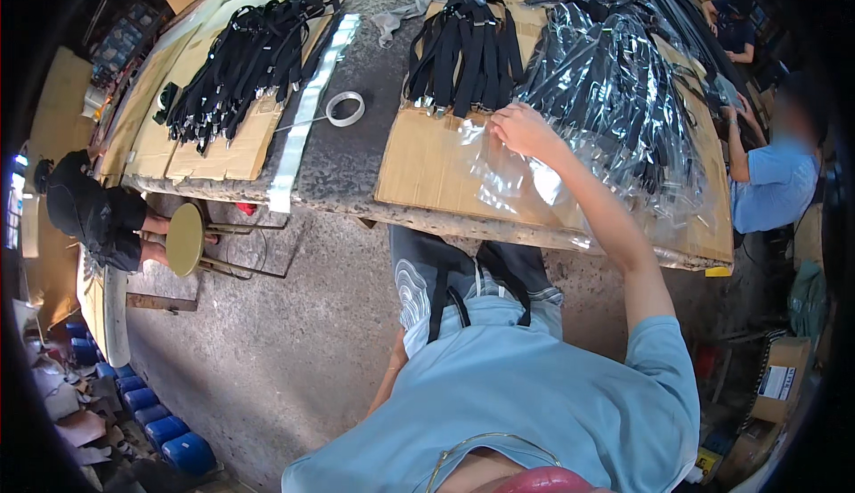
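My right hand (525, 130) reaches over the cardboard on the table, its fingers bent together at the edge of a clear plastic bag (508, 177). Just beyond the fingertips lies a bundle of black elastic straps with metal clips (468, 57). To the right of it spreads a heap of black straps in clear plastic bags (614, 92), partly beneath my right forearm. My left forearm (388, 373) hangs at my side, and its hand is hidden by my body and shirt.
Another pile of black straps (245, 65) lies on cardboard at the left. A roll of tape (345, 109) sits mid-table, near a grey cloth (401, 19). Below the left side stands a round stool (185, 239) beside a person in dark clothes. A person in blue (779, 181) works at the right.
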`<action>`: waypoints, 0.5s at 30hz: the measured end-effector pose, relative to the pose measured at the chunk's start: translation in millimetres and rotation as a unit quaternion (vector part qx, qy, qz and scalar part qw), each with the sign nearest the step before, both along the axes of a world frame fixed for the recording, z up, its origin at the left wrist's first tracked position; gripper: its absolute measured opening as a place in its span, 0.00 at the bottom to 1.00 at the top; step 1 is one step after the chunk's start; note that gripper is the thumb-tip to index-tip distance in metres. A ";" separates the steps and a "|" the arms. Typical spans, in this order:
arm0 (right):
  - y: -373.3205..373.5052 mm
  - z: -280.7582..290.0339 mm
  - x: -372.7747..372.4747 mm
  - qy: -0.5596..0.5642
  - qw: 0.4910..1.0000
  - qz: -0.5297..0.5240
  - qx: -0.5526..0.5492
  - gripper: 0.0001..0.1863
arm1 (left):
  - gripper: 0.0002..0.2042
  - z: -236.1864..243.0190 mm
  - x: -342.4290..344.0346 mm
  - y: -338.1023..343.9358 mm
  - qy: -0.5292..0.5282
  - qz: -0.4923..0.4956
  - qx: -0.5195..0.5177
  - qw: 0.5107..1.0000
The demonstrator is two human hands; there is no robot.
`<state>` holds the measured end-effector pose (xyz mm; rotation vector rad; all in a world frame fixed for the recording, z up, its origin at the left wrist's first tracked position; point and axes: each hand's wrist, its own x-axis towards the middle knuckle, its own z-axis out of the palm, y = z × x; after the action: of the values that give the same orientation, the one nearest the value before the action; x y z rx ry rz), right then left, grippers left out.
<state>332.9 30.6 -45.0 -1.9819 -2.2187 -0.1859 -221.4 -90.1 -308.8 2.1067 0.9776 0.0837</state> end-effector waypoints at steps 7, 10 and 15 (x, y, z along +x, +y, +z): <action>-7.5 -11.1 -11.7 -0.129 0.986 -0.084 0.062 0.17 | 0.11 3.3 -14.8 -10.1 0.013 0.009 0.011 1.000; -13.5 -9.8 -12.8 -0.148 0.982 -0.104 0.046 0.18 | 0.11 3.3 -31.2 -21.5 0.024 0.012 0.010 1.000; -25.8 -2.4 -14.1 -0.169 0.977 -0.128 -0.030 0.20 | 0.11 8.9 -55.3 -51.3 0.046 0.011 -0.007 0.999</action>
<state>318.8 4.8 -47.4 -2.4242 -2.1637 -0.5303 -276.7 -141.5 -299.9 2.1029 1.0518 -0.0091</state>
